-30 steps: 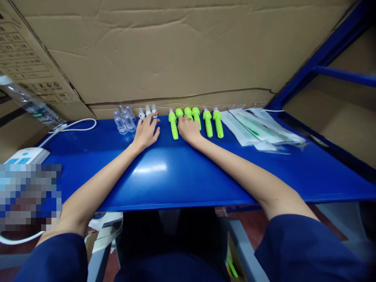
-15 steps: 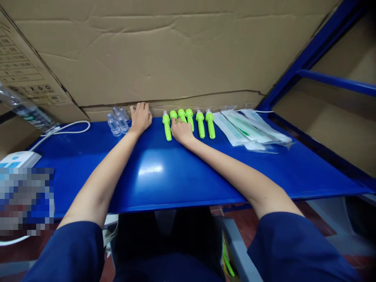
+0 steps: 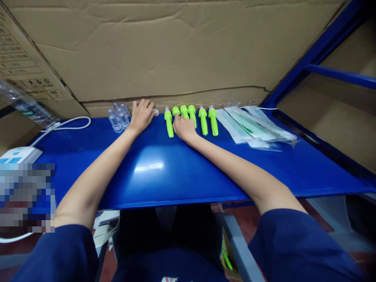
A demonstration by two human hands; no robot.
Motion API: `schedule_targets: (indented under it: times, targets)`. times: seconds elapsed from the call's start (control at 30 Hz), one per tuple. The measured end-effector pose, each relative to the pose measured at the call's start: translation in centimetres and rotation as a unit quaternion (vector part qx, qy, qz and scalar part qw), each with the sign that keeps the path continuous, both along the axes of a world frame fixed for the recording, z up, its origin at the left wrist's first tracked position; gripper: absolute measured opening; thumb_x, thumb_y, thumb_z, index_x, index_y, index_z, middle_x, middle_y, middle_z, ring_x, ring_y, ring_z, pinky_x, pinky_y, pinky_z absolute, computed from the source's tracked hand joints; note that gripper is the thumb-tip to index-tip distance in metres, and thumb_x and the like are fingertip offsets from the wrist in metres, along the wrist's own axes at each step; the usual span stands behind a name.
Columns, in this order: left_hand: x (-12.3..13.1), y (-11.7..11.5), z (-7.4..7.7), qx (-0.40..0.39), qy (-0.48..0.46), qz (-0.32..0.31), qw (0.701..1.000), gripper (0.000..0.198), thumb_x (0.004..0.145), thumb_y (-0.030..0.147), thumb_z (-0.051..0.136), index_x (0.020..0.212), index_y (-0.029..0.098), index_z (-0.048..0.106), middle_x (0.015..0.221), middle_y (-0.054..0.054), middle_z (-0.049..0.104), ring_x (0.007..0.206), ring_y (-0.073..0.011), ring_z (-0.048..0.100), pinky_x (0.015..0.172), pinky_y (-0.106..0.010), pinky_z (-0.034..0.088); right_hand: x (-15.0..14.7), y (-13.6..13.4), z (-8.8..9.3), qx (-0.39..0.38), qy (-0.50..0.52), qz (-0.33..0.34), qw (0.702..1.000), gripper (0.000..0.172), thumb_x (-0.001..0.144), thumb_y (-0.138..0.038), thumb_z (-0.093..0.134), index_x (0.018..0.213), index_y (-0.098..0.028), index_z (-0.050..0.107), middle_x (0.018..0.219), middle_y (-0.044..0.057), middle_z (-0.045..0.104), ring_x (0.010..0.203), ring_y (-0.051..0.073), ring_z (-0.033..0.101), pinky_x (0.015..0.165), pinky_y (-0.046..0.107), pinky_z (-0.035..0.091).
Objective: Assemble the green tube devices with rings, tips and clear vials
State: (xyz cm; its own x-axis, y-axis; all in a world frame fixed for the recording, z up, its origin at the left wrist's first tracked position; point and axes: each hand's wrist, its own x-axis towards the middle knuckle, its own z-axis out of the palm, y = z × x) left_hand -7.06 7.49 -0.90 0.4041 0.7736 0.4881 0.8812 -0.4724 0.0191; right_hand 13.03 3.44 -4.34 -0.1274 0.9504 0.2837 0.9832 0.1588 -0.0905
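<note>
Caps (image 3: 155, 112) and green tubes (image 3: 213, 121) lie sorted at the table's (image 3: 176, 168) back edge; left hand (image 3: 142, 115) rests flat, released, on caps; right hand (image 3: 183, 127) curls over tubes, grip unclear.

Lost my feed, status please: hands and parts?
Left hand flat over white caps. Right hand curled on green pieces, grip unclear. Clear vials beside left hand.

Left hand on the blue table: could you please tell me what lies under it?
Under the left hand, only one small white piece peeks out beside the fingers; anything else beneath it is covered.
</note>
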Motion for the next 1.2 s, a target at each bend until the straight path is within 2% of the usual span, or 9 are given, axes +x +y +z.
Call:
schedule_targets:
  times: [0.17, 0.27, 0.4, 0.53, 0.63, 0.77, 0.93, 1.07, 1.2]
  targets:
    - [-0.9, -0.6, -3.0, 0.000, -0.177, -0.092, 0.980, 0.050, 0.104, 0.064, 0.045, 0.115, 0.018, 0.059, 0.106, -0.015, 0.072, 0.107, -0.0317, 0.071, 0.101, -0.048, 0.052, -0.3, -1.0, 0.8, -0.015, -0.032, -0.031, 0.999, 0.051, 0.102, -0.015, 0.028, 0.145, 0.002, 0.050, 0.123, 0.030, 0.070, 0.110, 0.038, 0.071, 0.085, 0.044, 0.051]
    - [-1.0, -0.4, -5.0, -0.018, -0.313, -0.153, 0.937, 0.061, 0.100, 0.076, 0.042, 0.117, 0.020, 0.059, 0.097, -0.010, 0.073, 0.079, -0.0198, 0.073, 0.082, -0.035, 0.057, -0.4, -1.3, 0.9, -0.017, -0.050, -0.047, 0.998, 0.048, 0.104, -0.016, 0.029, 0.143, 0.002, 0.051, 0.122, 0.030, 0.071, 0.110, 0.036, 0.072, 0.084, 0.041, 0.051]
    - [-1.0, 0.4, -6.4, -0.046, -0.435, -0.182, 0.881, 0.066, 0.095, 0.079, 0.049, 0.121, 0.020, 0.064, 0.088, -0.007, 0.075, 0.072, -0.0157, 0.072, 0.071, -0.028, 0.058, -0.4, -1.3, 0.8, -0.013, -0.058, -0.074, 0.996, 0.046, 0.107, -0.024, 0.034, 0.138, 0.002, 0.055, 0.118, 0.030, 0.072, 0.109, 0.036, 0.072, 0.083, 0.039, 0.050]
    - [-1.3, 1.3, -6.8, -0.099, -0.517, -0.186, 0.830, 0.061, 0.092, 0.075, 0.059, 0.108, 0.018, 0.072, 0.087, -0.007, 0.075, 0.075, -0.0153, 0.074, 0.074, -0.027, 0.062, -0.4, -1.2, 0.8, -0.022, -0.070, -0.076, 0.994, 0.045, 0.107, -0.029, 0.038, 0.129, 0.002, 0.063, 0.114, 0.029, 0.074, 0.108, 0.037, 0.072, 0.084, 0.041, 0.050]
    - [-1.6, 1.7, -7.1, -0.117, -0.558, -0.185, 0.800, 0.059, 0.084, 0.070, 0.075, 0.111, 0.018, 0.071, 0.096, -0.007, 0.078, 0.079, -0.0157, 0.076, 0.078, -0.028, 0.064, -0.4, -1.3, 0.5, -0.016, -0.075, -0.077, 0.994, 0.044, 0.107, -0.025, 0.035, 0.126, 0.001, 0.065, 0.112, 0.029, 0.074, 0.105, 0.036, 0.073, 0.082, 0.041, 0.051]
    - [-1.6, 1.9, -7.5, -0.132, -0.579, -0.180, 0.784, 0.057, 0.077, 0.063, 0.085, 0.109, 0.019, 0.070, 0.097, -0.007, 0.079, 0.077, -0.0150, 0.076, 0.077, -0.028, 0.064, -0.2, -1.6, 0.6, 0.015, -0.071, -0.083, 0.994, 0.050, 0.108, -0.028, 0.030, 0.131, 0.002, 0.062, 0.113, 0.030, 0.073, 0.098, 0.036, 0.073, 0.076, 0.041, 0.050]
    - [-1.5, 1.8, -7.5, -0.113, -0.619, -0.153, 0.762, 0.054, 0.076, 0.057, 0.088, 0.109, 0.019, 0.069, 0.098, -0.007, 0.080, 0.080, -0.0156, 0.078, 0.080, -0.028, 0.065, 1.4, -2.1, 2.7, 0.091, -0.066, -0.083, 0.990, 0.052, 0.110, -0.032, 0.025, 0.139, -0.003, 0.057, 0.115, 0.027, 0.072, 0.093, 0.033, 0.071, 0.074, 0.036, 0.046]
    - [-1.6, 1.9, -7.4, -0.095, -0.615, -0.151, 0.768, 0.051, 0.081, 0.064, 0.082, 0.100, 0.019, 0.068, 0.094, -0.008, 0.080, 0.085, -0.0185, 0.080, 0.079, -0.029, 0.064, 2.3, -2.4, 3.9, 0.111, -0.084, -0.031, 0.990, 0.051, 0.111, -0.031, 0.024, 0.146, -0.006, 0.052, 0.120, 0.026, 0.071, 0.100, 0.031, 0.069, 0.074, 0.034, 0.042]
    - [-1.8, 1.9, -7.4, -0.091, -0.623, -0.150, 0.762, 0.059, 0.081, 0.076, 0.073, 0.098, 0.021, 0.063, 0.094, -0.008, 0.079, 0.086, -0.0206, 0.081, 0.068, -0.026, 0.061, 2.8, -2.1, 3.2, 0.090, -0.120, 0.018, 0.989, 0.051, 0.112, -0.027, 0.022, 0.149, -0.010, 0.052, 0.127, 0.023, 0.069, 0.112, 0.031, 0.063, 0.077, 0.035, 0.041]
